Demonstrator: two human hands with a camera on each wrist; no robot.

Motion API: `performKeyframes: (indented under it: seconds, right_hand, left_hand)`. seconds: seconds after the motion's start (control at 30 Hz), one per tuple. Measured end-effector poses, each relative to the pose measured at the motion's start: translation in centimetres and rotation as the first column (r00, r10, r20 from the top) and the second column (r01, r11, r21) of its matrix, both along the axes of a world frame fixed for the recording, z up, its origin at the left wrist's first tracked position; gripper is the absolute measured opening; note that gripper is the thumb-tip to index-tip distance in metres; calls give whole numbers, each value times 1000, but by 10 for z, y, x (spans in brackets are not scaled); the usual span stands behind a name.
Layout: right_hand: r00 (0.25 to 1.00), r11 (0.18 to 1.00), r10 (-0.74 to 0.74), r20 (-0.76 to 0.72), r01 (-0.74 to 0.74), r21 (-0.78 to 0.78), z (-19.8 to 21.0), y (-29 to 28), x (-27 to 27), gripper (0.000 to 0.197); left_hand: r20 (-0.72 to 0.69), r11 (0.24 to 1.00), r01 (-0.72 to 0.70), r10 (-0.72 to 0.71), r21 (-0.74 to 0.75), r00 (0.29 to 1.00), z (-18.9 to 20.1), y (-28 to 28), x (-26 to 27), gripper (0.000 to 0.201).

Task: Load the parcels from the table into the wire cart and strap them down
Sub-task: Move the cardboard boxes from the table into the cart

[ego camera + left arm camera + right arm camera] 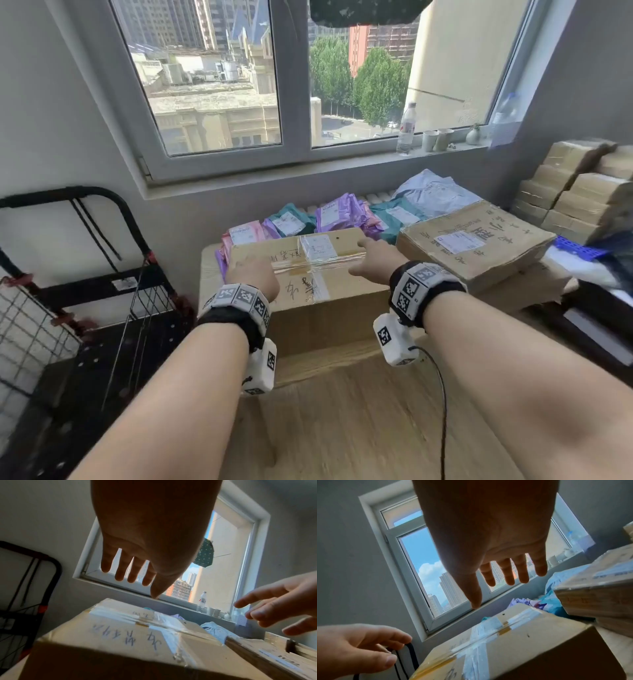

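A taped cardboard box [308, 274] with handwriting and a white label stands on the wooden table [359, 428]. My left hand [251, 274] hovers over the box's left part, fingers straight and spread, clear of the top [130, 632] in the left wrist view. My right hand [373, 258] reaches over its right part, open too, above the box [513, 642]. Neither hand holds anything. The black wire cart [85, 308] stands left of the table, with dark straps [96, 229] hanging from its handle.
A second flat cardboard box [476, 240] lies to the right on another box. Several coloured mailer bags [342, 212] lie behind, under the window. Stacked brown parcels [575, 192] fill the far right. A bottle [407, 128] and cups stand on the sill.
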State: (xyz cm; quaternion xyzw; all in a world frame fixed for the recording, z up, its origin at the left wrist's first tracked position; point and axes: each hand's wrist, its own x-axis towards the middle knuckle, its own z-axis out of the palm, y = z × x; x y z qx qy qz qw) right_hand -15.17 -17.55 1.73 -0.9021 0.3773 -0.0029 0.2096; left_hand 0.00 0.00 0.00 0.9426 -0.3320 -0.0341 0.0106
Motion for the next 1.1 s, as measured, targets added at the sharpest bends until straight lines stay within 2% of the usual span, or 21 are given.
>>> performKeyframes:
  seconds: [0.1, 0.27, 0.43, 0.57, 0.73, 0.8, 0.9, 1.0, 1.1]
  right_hand:
    - [999, 999, -12, -29, 13, 34, -14, -10, 4, 72]
    - [997, 995, -51, -59, 55, 81, -44, -21, 14, 71]
    - [990, 996, -52, -129, 61, 69, -66, -35, 18, 71]
    - [983, 990, -96, -157, 111, 89, -72, -45, 21, 71]
    - [969, 960, -174, -178, 207, 187, -76, -50, 28, 97]
    - [966, 952, -197, -170, 230, 201, -77, -52, 30, 103]
    - [953, 931, -255, -165, 288, 226, -78, -54, 30, 102]
    - [939, 908, -311, -148, 339, 245, -79, -52, 31, 92]
    - [925, 896, -358, -128, 379, 232, -77, -47, 33, 79]
  left_hand:
    - [-1, 993, -111, 111, 36, 994, -21, 0, 1, 39]
    - [-14, 957, -291, 290, -4, 957, -61, 5, 0, 61]
    - [-265, 865, -497, 463, -75, 846, -79, 5, -1, 66]
    - [-316, 804, -582, 524, -124, 791, -84, 1, 2, 73]
    - [-419, 712, -679, 570, -177, 707, -82, -2, 15, 86]
    - [-442, 675, -716, 594, -181, 672, -82, -1, 21, 83]
    - [-457, 626, -766, 644, -147, 613, -83, 1, 28, 69]
    - [-503, 578, -806, 662, -129, 556, -86, 5, 33, 63]
    - [-597, 507, -840, 619, -194, 511, -92, 10, 37, 61]
